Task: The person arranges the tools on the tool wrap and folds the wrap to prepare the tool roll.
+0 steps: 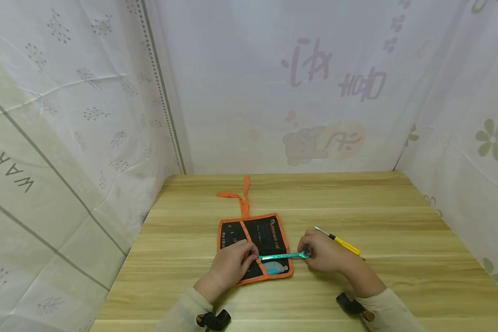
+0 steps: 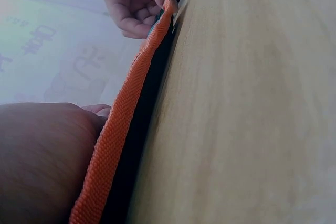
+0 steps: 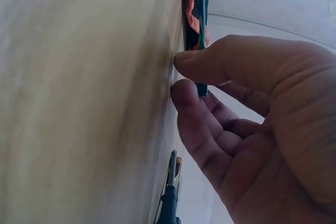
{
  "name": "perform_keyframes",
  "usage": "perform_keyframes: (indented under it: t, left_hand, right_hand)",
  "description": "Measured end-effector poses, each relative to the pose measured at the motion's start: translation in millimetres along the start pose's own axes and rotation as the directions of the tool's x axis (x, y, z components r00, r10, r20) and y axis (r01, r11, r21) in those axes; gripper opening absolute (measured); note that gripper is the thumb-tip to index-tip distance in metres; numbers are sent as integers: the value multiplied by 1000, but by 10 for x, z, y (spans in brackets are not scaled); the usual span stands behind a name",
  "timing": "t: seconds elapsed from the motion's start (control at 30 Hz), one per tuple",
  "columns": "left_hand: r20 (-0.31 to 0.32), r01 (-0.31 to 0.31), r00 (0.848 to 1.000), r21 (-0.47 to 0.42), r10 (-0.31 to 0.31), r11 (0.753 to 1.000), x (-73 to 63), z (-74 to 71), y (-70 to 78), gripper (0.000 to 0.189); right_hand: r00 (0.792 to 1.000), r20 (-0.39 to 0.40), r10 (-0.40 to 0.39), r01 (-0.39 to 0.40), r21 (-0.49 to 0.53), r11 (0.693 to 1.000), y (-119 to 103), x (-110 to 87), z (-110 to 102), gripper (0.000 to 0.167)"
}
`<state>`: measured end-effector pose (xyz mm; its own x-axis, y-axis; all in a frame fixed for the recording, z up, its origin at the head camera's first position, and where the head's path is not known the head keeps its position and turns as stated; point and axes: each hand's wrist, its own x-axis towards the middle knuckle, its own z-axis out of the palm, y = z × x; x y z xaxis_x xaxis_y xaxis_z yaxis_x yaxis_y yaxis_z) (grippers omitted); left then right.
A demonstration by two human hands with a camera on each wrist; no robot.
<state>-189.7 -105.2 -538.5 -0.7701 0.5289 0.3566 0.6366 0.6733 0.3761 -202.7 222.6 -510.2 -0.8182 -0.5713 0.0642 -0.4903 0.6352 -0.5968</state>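
Note:
A black tool pouch [image 1: 269,235] with orange edging lies unfolded on the table. A shiny green wrench [image 1: 280,256] lies across it, its left part passing under the orange-edged pocket strip. My left hand [image 1: 229,265] rests on the pouch, thumb and fingers pinching at the pocket's edge beside the wrench; the exact grip is partly hidden. Just off the pouch's right side, my right hand [image 1: 321,251] holds the ring-shaped end of the wrench between thumb and fingers. In the right wrist view, the wrench end [image 3: 202,89] shows between the thumb and fingers.
A yellow-and-black screwdriver [image 1: 345,244] lies beyond the right hand, partly behind it. A grey-and-blue item [image 1: 274,268] sits in the pouch's lower pocket. Orange tie straps [image 1: 245,203] stretch from the pouch's far edge. Printed curtains [image 1: 240,92] enclose the wooden table [image 1: 182,240].

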Motion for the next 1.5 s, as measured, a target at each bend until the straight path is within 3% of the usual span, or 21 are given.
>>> perform_keyframes:
  t: [0.3,0.87,1.23,1.5]
  left_hand:
    - [47,27,999,-5,-26,1000,-10,-5,16,6]
    - [24,9,1000,22,-10,1000,-29,-3,11,4]
    - [-2,-13,1000,37,13,999,-28,-8,9,5]
    - [-20,-9,1000,33,9,999,3,-15,16,6]
  right_hand:
    - [1000,-9,-3,3,-15,1000,5,-31,23,30]
    - [998,43,-34,34,17,999,-114,85,112,27]
    - [998,58,-33,35,-28,999,-222,156,144,25]
    - [996,38,-78,81,-80,994,-257,235,166,25]
